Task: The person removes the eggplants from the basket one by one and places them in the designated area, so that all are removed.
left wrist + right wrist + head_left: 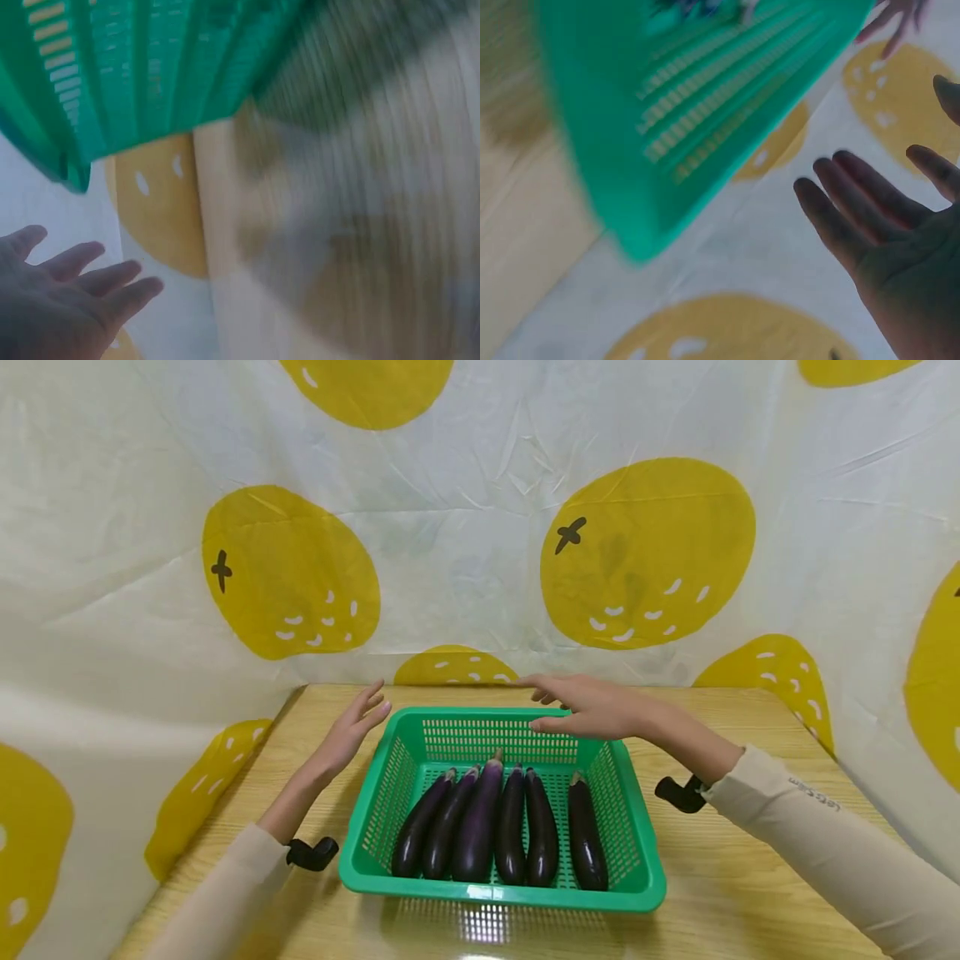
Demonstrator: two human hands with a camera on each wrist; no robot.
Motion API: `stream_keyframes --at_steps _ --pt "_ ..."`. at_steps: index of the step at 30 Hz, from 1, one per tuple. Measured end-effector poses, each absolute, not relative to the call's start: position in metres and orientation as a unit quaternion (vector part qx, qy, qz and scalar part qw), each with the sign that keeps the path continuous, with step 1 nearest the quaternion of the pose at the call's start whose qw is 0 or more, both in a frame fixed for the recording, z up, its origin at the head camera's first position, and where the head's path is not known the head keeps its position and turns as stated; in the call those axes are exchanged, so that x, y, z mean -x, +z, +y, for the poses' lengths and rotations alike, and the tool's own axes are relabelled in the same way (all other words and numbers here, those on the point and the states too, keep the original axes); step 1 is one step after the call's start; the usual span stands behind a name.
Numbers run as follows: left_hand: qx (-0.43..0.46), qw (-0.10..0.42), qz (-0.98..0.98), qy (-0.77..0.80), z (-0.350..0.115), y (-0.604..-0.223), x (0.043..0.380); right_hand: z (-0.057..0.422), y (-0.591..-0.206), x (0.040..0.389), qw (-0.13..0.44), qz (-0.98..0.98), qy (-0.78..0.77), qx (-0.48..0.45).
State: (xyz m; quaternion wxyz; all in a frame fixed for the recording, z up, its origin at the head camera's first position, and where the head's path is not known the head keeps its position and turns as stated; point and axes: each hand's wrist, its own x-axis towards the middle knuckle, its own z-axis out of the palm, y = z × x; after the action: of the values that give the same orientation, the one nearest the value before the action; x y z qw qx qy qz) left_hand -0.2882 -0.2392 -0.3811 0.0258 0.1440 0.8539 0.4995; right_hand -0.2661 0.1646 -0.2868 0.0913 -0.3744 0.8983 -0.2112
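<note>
Several dark purple eggplants [476,827] lie side by side in a green plastic basket [652,868], stems pointing to the far side; one eggplant [587,835] lies apart at the right. My left hand [352,731] is raised just outside the basket's far left corner, fingers extended and nothing in it. Over the basket's far right rim hovers my right hand [592,706], fingers stretched toward the left and holding nothing. In the left wrist view the spread fingers [79,262] stand beside the basket wall [150,82]. The right wrist view shows the right palm [915,270] bare.
The basket stands on a light wooden table [750,877]. A white cloth [465,568] printed with large yellow fruit hangs behind the table and along its sides. Each wrist carries a small black device, such as the left one [313,854].
</note>
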Motion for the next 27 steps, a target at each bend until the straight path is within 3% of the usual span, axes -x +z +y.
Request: stream_keyframes --at_steps 10,27 --pt "-0.107 0.09 0.757 0.638 -0.222 -0.399 0.277 0.105 -0.298 0.252 0.172 0.846 -0.316 0.395" --pt "-0.112 0.123 0.716 0.679 -0.215 -0.416 0.28 0.039 -0.341 0.247 0.37 0.755 -0.484 0.244"
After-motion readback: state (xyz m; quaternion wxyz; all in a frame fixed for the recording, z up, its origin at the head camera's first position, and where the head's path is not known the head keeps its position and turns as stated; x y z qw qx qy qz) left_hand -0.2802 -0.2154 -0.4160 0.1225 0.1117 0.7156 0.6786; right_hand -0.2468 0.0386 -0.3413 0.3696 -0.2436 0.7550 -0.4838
